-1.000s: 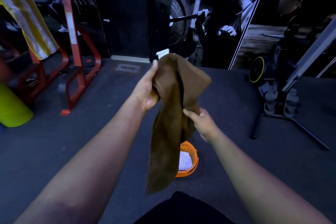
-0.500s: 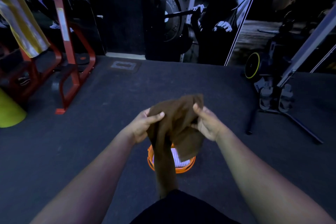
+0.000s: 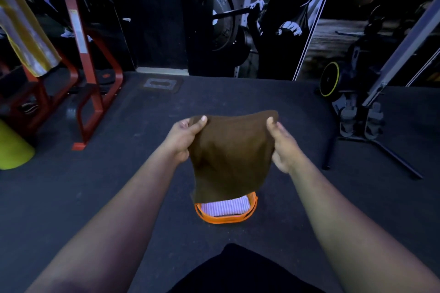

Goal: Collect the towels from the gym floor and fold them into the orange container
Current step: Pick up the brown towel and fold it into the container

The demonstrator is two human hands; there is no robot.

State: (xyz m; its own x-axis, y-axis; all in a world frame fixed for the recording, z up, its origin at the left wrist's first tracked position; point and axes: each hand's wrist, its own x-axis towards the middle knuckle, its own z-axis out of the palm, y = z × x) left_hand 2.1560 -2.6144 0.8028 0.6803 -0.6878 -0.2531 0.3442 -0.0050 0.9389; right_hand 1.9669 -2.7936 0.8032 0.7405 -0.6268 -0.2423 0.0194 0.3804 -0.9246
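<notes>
The brown towel [image 3: 232,157] hung in the air between the two hands, held up above the orange container [image 3: 226,217], its lower hem covering the container's far rim. The left hand [image 3: 183,137] had its grip clenched on the towel's upper left corner, thumb on the near face and fingers behind the cloth. The right hand [image 3: 282,145] pinched the upper right corner the same way. The top edge ran nearly straight between the two grips, sagging a little in the middle; the side edges tapered inward toward the bottom.

The container stood on the dark gym floor [image 3: 119,185], directly in front of the person, with open floor on all sides of it. Inside lay a striped white towel [image 3: 225,208], folded flat.

The brown towel looked soft and matte, doubled over. The container was a round plastic basket with slotted walls. The floor was speckled rubber, flat and dark.

A red steel rack [image 3: 90,83] stood well off to the left, a yellow-green roller [image 3: 12,147] at the left edge, and a grey machine frame [image 3: 371,121] to the right.
</notes>
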